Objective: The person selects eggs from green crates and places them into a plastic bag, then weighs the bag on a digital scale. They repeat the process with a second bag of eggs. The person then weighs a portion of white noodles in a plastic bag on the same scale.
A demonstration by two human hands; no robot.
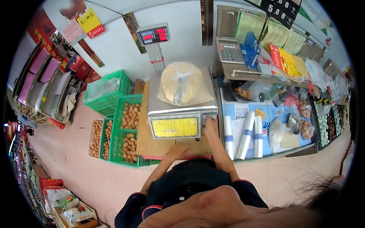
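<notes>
A clear tied bag of pale yellow grain [181,83], round and plump with its knot on top, lies on the steel platter of a weighing scale [181,110] on a wooden table [152,142]. The person's right hand [210,123] touches the keys beside the scale's yellow panel, holding nothing; its fingers are too small to make out. The left hand [176,152] rests flat and empty on the table edge. The person's own head and dark top hide the floor below. Green crates of eggs [127,131] stand left; rolls of plastic bags [246,138] lie right.
</notes>
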